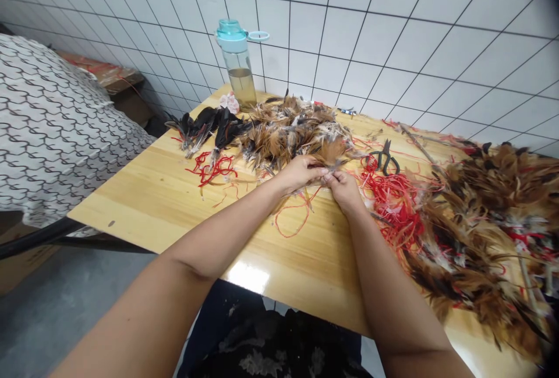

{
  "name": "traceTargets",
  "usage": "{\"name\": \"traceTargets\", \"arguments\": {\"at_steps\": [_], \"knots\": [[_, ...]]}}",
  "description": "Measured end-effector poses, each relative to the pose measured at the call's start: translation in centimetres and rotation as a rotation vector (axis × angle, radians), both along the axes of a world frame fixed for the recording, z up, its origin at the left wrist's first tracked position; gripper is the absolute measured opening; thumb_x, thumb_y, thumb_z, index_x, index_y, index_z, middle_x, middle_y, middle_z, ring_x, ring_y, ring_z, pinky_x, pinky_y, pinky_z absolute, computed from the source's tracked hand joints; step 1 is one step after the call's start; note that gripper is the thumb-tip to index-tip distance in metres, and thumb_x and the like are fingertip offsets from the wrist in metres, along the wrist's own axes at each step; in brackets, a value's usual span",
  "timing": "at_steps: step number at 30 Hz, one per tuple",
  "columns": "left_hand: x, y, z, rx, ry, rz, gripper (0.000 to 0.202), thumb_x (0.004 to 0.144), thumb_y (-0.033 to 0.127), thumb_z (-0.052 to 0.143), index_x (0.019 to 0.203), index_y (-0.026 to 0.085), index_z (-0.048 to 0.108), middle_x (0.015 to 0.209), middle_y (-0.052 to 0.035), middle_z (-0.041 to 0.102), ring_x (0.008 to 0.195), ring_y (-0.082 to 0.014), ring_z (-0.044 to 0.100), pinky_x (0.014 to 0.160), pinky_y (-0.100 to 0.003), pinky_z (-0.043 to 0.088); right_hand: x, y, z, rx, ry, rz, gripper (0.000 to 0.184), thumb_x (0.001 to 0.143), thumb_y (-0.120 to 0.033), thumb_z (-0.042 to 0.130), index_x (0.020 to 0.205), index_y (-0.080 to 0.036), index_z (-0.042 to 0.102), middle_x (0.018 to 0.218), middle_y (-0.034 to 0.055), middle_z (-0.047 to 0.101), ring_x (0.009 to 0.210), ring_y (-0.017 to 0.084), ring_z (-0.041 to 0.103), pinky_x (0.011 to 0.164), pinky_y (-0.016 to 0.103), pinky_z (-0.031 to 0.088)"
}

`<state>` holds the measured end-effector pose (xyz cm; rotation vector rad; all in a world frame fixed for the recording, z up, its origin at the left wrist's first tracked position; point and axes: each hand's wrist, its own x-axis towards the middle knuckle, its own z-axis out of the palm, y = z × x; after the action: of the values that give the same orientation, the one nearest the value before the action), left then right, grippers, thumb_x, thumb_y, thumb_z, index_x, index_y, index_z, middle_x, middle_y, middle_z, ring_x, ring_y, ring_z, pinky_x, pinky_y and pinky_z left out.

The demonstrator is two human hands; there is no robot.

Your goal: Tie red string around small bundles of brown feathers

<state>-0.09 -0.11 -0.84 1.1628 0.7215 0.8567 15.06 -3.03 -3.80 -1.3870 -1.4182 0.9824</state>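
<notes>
Both my hands meet at the middle of a wooden table point(166, 197). My left hand point(299, 173) is curled, its fingers pinching brown feathers at the near edge of a loose feather pile point(290, 130). My right hand point(345, 190) is closed too, fingertips touching the left hand's and gripping the same small bunch of feathers. A loop of red string point(292, 218) lies on the table just under my hands.
Black scissors point(385, 158) lie right of my hands on tangled red string point(393, 203). A big heap of strung brown feathers point(484, 232) fills the right side. Black feathers point(205, 127) and a teal-capped water bottle point(238, 63) sit at the back left by the tiled wall.
</notes>
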Motion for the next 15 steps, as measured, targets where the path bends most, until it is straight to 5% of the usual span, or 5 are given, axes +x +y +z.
{"name": "traceTargets", "arguments": {"at_steps": [8, 15], "knots": [[-0.4, -0.1, 0.1, -0.11, -0.063, -0.171, 0.049, 0.05, 0.035, 0.09, 0.082, 0.008, 0.067, 0.075, -0.0034, 0.067, 0.068, -0.0097, 0.059, 0.072, -0.026, 0.045, 1.0, -0.9, 1.0, -0.11, 0.078, 0.191, 0.043, 0.066, -0.061, 0.067, 0.07, -0.019, 0.061, 0.068, 0.0028, 0.065, 0.066, 0.016, 0.056, 0.066, 0.029, 0.047], [0.4, 0.1, 0.0, -0.13, -0.175, 0.019, 0.042, 0.054, 0.037, 0.088, 0.072, 0.009, 0.062, 0.062, 0.0021, 0.059, 0.055, -0.0048, 0.049, 0.057, -0.021, 0.038, 0.6, -0.9, 1.2, -0.037, 0.246, 0.135, 0.041, 0.067, -0.059, 0.07, 0.08, -0.02, 0.067, 0.083, 0.0038, 0.072, 0.08, 0.019, 0.064, 0.08, 0.033, 0.05]]}}
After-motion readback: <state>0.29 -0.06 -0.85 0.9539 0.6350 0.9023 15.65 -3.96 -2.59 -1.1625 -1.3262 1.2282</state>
